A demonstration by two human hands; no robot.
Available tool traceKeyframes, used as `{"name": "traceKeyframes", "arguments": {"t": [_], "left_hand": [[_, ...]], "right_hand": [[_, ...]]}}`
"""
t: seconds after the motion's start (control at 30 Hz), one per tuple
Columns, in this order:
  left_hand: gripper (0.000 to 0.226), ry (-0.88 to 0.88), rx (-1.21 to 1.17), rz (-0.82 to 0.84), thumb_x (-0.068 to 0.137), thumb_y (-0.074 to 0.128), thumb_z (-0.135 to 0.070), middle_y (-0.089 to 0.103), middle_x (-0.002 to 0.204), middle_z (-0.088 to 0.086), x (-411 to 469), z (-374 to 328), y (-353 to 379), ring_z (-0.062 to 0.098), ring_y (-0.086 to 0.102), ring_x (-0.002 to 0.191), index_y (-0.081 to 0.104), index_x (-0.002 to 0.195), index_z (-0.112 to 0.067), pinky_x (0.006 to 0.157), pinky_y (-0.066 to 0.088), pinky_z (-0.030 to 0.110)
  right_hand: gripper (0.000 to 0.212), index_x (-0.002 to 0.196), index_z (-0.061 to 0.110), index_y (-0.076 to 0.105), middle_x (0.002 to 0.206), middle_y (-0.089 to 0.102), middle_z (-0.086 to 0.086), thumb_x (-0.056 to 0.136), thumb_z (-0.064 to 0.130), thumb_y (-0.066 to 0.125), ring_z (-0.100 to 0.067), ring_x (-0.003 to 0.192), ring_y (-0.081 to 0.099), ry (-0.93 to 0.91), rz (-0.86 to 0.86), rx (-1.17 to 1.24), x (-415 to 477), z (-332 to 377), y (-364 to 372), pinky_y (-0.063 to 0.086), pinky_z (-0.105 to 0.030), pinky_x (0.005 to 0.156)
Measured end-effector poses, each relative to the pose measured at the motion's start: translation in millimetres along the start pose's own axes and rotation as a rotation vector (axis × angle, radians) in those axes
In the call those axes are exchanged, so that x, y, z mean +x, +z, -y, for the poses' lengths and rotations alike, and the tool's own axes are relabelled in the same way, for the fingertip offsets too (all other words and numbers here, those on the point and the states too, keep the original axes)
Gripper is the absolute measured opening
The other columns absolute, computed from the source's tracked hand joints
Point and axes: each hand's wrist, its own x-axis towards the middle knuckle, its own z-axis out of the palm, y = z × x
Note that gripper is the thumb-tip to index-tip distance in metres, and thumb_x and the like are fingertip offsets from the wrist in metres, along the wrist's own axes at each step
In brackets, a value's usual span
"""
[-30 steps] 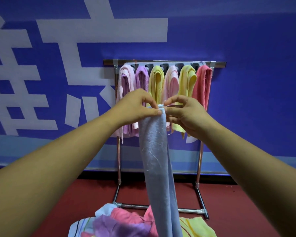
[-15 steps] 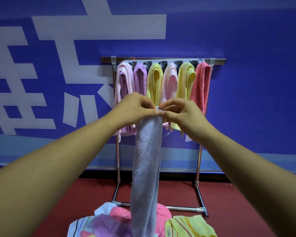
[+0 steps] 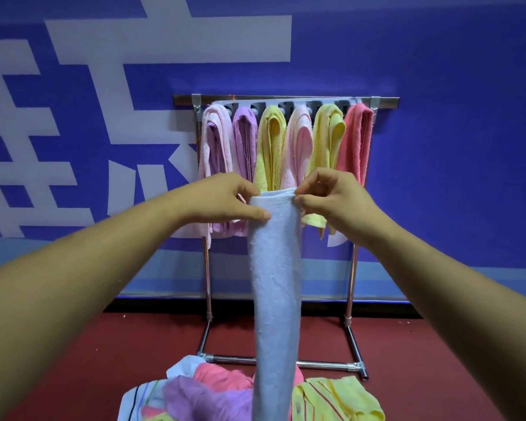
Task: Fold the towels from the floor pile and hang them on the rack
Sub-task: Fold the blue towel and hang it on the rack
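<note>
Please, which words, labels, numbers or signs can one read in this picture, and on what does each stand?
On the blue wall: large white characters, cropped by the frame and partly behind the rack; not readable whole.
On the hanging towels, the light blue towel and the floor pile: no text visible.

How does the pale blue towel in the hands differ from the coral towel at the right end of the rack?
The pale blue towel is pinched at its top edge by the left hand and right hand; the coral towel hangs on the rack, untouched. The pale blue towel runs down in front of the floor pile; the coral towel ends far higher. Both hang as narrow vertical strips.
</note>
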Motion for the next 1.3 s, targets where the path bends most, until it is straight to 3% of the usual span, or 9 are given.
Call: {"name": "traceKeyframes", "arguments": {"t": [0.13, 0.2, 0.3, 0.47, 0.63, 0.83, 1.03, 1.17, 1.3], "left_hand": [[0.023, 0.029, -0.071, -0.114, 0.085, 0.073, -0.043, 0.068, 0.075, 0.006, -2.5, -2.3, 3.2, 0.01, 0.054, 0.063, 0.072, 0.083, -0.021, 0.06, 0.044, 0.027], [0.023, 0.055, -0.161, -0.191, 0.085, 0.076, -0.036, 0.066, 0.077, 0.013, -2.8, -2.1, 9.5, 0.012, 0.055, 0.065, 0.071, 0.086, -0.014, 0.061, 0.045, 0.028], [0.022, 0.062, -0.43, -0.254, 0.085, 0.078, -0.017, 0.071, 0.086, 0.015, -2.6, -1.2, 20.0, 0.02, 0.065, 0.077, 0.063, 0.1, -0.013, 0.074, 0.052, 0.035], [0.025, 0.001, -0.768, -0.21, 0.086, 0.074, -0.013, 0.077, 0.102, 0.003, 3.5, -8.6, 33.3, 0.015, 0.071, 0.096, 0.068, 0.111, -0.012, 0.091, 0.057, 0.034], [0.015, 0.043, -0.782, -0.316, 0.092, 0.069, -0.02, 0.074, 0.092, -0.002, 6.7, -23.8, 34.4, 0.009, 0.069, 0.079, 0.072, 0.107, -0.021, 0.059, 0.054, 0.024], [0.007, 0.045, -0.801, -0.423, 0.091, 0.069, -0.019, 0.076, 0.091, -0.001, 14.6, -30.8, 30.7, 0.012, 0.071, 0.081, 0.074, 0.094, -0.024, 0.063, 0.059, 0.031], [0.004, -0.075, -0.818, -0.472, 0.089, 0.07, -0.018, 0.075, 0.086, 0.0, 15.6, -21.4, 30.3, 0.012, 0.07, 0.073, 0.073, 0.091, -0.021, 0.056, 0.054, 0.024], [0.009, -0.204, -0.938, -0.509, 0.089, 0.068, -0.016, 0.074, 0.079, 0.002, 16.7, -15.1, 32.6, 0.011, 0.068, 0.061, 0.071, 0.097, -0.013, 0.049, 0.049, 0.02], [0.027, -0.192, -1.242, -0.457, 0.093, 0.065, -0.027, 0.076, 0.097, 0.012, 13.4, -10.5, 35.8, 0.025, 0.072, 0.089, 0.07, 0.108, -0.006, 0.078, 0.058, 0.034]], "right_hand": [[0.003, 0.093, -0.011, 0.059, 0.076, 0.062, -0.022, 0.089, -0.012, 0.059, -0.033, 0.073, 0.057, 0.041, -0.035, 0.025, -3.4, -0.7, -0.9, 0.037, -0.018, 0.037], [0.007, 0.088, -0.003, 0.06, 0.077, 0.061, -0.02, 0.088, -0.01, 0.062, -0.032, 0.075, 0.058, 0.045, -0.073, 0.041, -1.3, -1.8, -1.6, 0.054, -0.035, 0.049], [0.014, 0.082, 0.004, 0.059, 0.079, 0.059, -0.019, 0.086, -0.008, 0.064, -0.031, 0.074, 0.057, 0.062, -0.109, 0.096, 3.5, 0.1, -3.9, 0.054, -0.063, 0.078], [0.013, 0.086, 0.005, 0.059, 0.081, 0.06, -0.014, 0.087, -0.008, 0.063, -0.023, 0.075, 0.056, 0.033, -0.094, 0.165, 9.4, 9.9, -7.2, 0.053, -0.031, 0.072], [0.01, 0.095, 0.007, 0.064, 0.087, 0.063, -0.011, 0.091, -0.001, 0.062, -0.026, 0.085, 0.058, 0.05, -0.162, 0.304, 13.9, 8.4, -4.6, 0.049, -0.041, 0.083], [0.038, 0.126, -0.009, 0.062, 0.128, 0.064, -0.029, 0.094, 0.011, 0.065, -0.044, 0.12, 0.061, 0.29, 0.067, 0.52, -1.8, -19.3, 10.1, 0.044, -0.056, 0.108], [0.042, 0.123, -0.014, 0.061, 0.123, 0.067, -0.028, 0.089, 0.01, 0.067, -0.03, 0.09, 0.067, 0.342, 0.104, 0.485, -15.7, -41.6, 14.7, 0.059, -0.034, 0.078], [0.018, 0.104, -0.008, 0.067, 0.089, 0.075, -0.01, 0.095, 0.007, 0.061, -0.016, 0.068, 0.069, 0.299, 0.076, 0.517, -16.0, -34.6, 20.4, 0.057, -0.025, 0.062], [0.013, 0.086, 0.009, 0.067, 0.066, 0.07, 0.004, 0.097, 0.008, 0.06, -0.006, 0.051, 0.061, 0.248, 0.039, 0.534, -10.6, -21.4, 23.6, 0.049, -0.019, 0.053]]}}
